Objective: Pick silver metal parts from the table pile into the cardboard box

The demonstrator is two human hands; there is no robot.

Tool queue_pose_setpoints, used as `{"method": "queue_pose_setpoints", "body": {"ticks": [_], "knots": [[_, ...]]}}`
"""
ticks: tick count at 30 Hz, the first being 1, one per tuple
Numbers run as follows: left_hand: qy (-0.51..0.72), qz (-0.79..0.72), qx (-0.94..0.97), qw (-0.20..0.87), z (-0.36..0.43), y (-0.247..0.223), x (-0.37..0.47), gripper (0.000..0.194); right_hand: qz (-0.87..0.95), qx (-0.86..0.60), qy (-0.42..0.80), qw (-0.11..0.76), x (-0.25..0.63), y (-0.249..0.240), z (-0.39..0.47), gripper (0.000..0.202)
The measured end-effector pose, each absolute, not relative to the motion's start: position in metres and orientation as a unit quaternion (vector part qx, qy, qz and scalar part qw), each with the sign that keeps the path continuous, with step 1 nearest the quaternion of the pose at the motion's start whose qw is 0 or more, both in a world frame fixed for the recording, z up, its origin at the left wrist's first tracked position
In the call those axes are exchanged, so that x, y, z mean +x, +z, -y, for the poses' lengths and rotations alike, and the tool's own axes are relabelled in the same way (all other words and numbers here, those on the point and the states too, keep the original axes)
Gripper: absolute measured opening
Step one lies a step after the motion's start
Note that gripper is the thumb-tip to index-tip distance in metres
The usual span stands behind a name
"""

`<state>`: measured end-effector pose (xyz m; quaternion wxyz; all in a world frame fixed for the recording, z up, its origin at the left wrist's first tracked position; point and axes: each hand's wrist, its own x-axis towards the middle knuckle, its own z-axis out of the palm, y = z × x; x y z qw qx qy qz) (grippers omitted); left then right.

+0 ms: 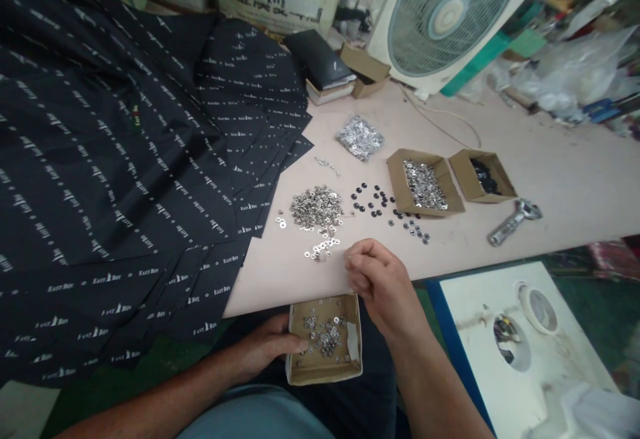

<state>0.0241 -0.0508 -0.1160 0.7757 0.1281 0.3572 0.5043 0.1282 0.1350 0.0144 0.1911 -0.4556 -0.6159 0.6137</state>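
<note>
Silver eyelets (325,336) lie scattered in the small cardboard box (300,376) that we steady with our left hand (273,346), its fingers curled against the box's left wall, thumb at the rim. The box sits just under the table edge (260,292), directly below our right hand (377,279). That hand hovers at the table edge with its fingers drawn together into a loose fist, fingertips pressed to the thumb; whether an eyelet is pinched between them we cannot tell. Just beyond its knuckles a loose heap of eyelets (316,209) spreads on the tabletop, with a trail of strays reaching almost to the fingertips. Farther out and to the right of the hand stand two open cartons, one of silver rings (424,184) and one of black parts (484,176), and a metal hand tool (513,222) lies beside them. Black printed fabric (125,179) covers the table to the left of both hands.
</note>
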Motion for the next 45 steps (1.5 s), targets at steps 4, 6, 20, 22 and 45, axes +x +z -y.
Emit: {"method": "queue_pose_setpoints", "body": {"ticks": [4, 6, 20, 22, 45], "knots": [[0.504, -0.35, 0.128, 0.779, 0.051, -0.117, 0.025, 0.054, 0.493, -0.422, 0.733, 0.202, 0.128, 0.018, -0.142, 0.015], [0.503, -0.349, 0.128, 0.781, 0.051, -0.117, 0.025, 0.055, 0.475, -0.424, 0.745, 0.196, 0.126, 0.018, -0.142, 0.017], [0.497, -0.352, 0.134, 0.782, 0.05, -0.117, 0.025, 0.055, 0.871, -0.367, 0.289, 0.151, 0.121, -0.006, -0.117, 0.011], [0.496, -0.358, 0.132, 0.78, 0.05, -0.118, 0.025, 0.055, 0.885, -0.35, 0.274, 0.143, 0.124, -0.007, -0.115, 0.013], [0.508, -0.345, 0.134, 0.778, 0.05, -0.116, 0.024, 0.054, 0.552, -0.453, 0.662, 0.228, 0.124, 0.013, -0.124, 0.015]]}}
